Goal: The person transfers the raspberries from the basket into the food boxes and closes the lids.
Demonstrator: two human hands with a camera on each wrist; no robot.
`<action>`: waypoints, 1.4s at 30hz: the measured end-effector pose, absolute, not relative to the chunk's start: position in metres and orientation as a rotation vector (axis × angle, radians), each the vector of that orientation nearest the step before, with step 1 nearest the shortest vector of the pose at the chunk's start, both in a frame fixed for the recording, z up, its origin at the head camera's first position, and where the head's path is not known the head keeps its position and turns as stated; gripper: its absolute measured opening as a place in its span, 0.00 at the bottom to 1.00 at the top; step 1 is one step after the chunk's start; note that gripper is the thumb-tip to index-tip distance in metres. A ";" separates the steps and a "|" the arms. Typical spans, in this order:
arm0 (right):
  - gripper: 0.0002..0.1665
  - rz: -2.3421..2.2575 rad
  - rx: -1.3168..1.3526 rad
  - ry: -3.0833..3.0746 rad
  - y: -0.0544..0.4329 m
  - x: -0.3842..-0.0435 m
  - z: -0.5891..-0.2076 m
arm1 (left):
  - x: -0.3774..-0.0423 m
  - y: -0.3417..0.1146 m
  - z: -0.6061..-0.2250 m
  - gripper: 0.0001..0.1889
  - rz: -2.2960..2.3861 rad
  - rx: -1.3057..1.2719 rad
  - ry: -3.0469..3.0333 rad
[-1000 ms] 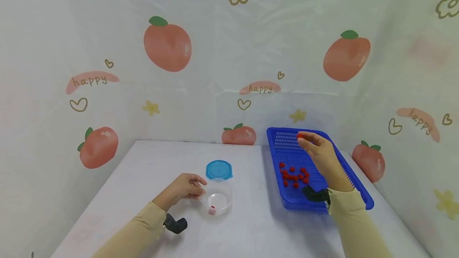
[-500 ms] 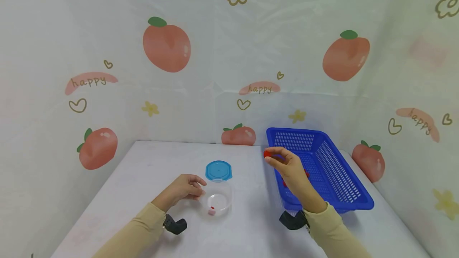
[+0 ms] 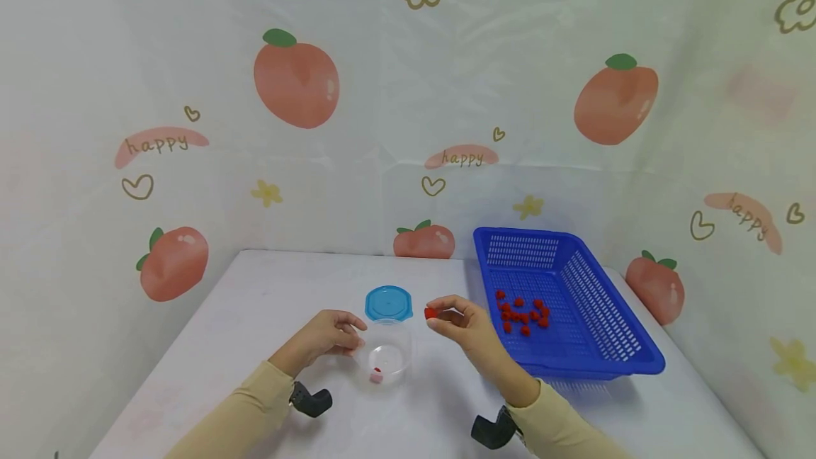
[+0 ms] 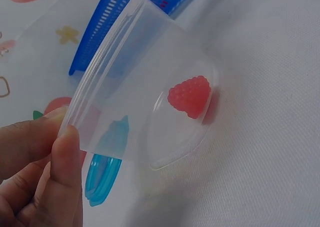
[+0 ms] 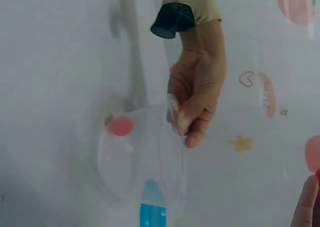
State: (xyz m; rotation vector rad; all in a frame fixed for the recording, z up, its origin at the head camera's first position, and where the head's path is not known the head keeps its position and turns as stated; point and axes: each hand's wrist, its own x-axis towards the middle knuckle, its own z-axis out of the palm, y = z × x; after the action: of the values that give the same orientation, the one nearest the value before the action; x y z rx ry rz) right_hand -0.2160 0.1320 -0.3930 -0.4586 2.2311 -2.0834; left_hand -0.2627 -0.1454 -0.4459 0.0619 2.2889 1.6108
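My left hand pinches the rim of a clear plastic container between thumb and fingers. Through its wall in the left wrist view, one raspberry shows lying at the bottom. Just right of the container, my right hand holds another red raspberry between thumb and fingertips, above the table. In the right wrist view only a finger of that hand shows at the lower right edge. A blue lid lies flat directly behind the container.
A blue perforated basket stands on the right, with several raspberries in its left part. A white cloth covers the table, and a printed curtain rises behind it.
My right hand has moved left and down from above the basket to beside the container, carrying the raspberry. The left hand and container have stayed in place.
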 end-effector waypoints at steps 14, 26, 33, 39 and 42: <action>0.20 -2.054 -0.405 2.225 0.118 -0.230 -0.431 | -0.265 -0.146 -0.446 0.17 1.641 0.104 2.247; 0.16 -1.935 -0.357 2.293 0.105 -0.239 -0.455 | -0.264 -0.145 -0.446 0.17 1.624 0.092 2.270; 0.14 -1.947 -0.358 2.239 0.101 -0.242 -0.462 | -0.264 -0.145 -0.446 0.16 1.614 0.077 2.283; 0.15 -1.946 -0.399 2.248 0.100 -0.239 -0.458 | -0.263 -0.144 -0.445 0.16 1.599 0.058 2.302; 0.15 -1.945 -0.409 2.253 0.100 -0.239 -0.458 | -0.262 -0.144 -0.445 0.16 1.596 0.054 2.305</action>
State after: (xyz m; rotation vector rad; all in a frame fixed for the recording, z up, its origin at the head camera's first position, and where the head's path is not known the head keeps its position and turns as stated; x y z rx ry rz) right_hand -0.2388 0.1003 -0.4585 -0.4086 2.2528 -1.9447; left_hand -0.2623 -0.1440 -0.4446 0.0537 2.3047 1.5963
